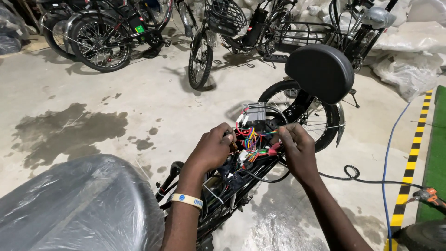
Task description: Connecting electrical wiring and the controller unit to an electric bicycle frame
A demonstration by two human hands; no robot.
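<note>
Seat (pixel 79 204) 1 | 2 hands' fingers pinched on wires (pixel 251 139) | controller (pixel 254 116) 1

At the centre of the frame, the wire bundle (pixel 251 142) mixes red, blue, yellow, green and white strands, with a grey box (pixel 256 115) just above it. The left hand (pixel 213 148) has a pale yellow wristband (pixel 186 200) with a small blue mark. The backrest pad (pixel 319 73) at upper right is matte black. A blue cable (pixel 388 153) runs down the right side beside a yellow-and-black striped floor line (pixel 411 162) and a green strip (pixel 437 153). The grey concrete floor (pixel 93 93) carries dark wet patches at left. An orange-and-black tool (pixel 429 196) lies at lower right.
</note>
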